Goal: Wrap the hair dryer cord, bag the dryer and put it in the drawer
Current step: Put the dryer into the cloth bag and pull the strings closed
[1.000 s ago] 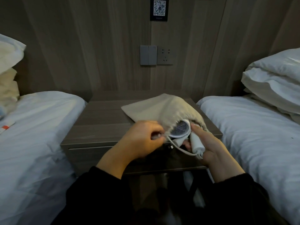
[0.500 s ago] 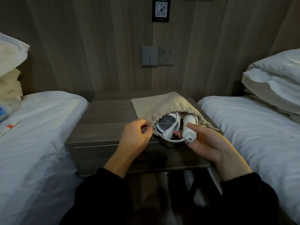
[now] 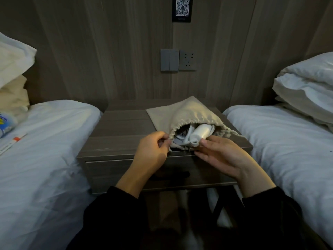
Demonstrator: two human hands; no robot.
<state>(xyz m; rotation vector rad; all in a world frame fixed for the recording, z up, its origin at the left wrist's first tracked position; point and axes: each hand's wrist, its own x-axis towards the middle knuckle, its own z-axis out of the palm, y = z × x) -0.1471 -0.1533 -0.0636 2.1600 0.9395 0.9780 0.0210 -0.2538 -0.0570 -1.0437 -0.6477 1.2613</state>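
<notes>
A beige drawstring bag (image 3: 182, 112) lies on the wooden nightstand (image 3: 119, 130), mouth toward me. The white hair dryer (image 3: 200, 132) with its coiled cord sits mostly inside the mouth, with its handle end and grille showing. My left hand (image 3: 153, 150) pinches the bag's rim at the left of the opening. On the right, my right hand (image 3: 219, 152) lies palm up with fingers extended, fingertips touching the dryer's handle end. The plug's prongs peek out at the nightstand's front edge. The drawer front (image 3: 115, 170) below is closed.
White beds flank the nightstand on the left (image 3: 45, 150) and right (image 3: 281, 141), with pillows (image 3: 306, 82) at the back. A bottle and a pen (image 3: 12, 143) lie on the left bed. A switch and socket (image 3: 178, 60) sit on the wooden wall behind.
The dryer has gone deeper into the bag. My right hand let go of the handle and now only touches its end; the left hand still holds the bag's rim.
</notes>
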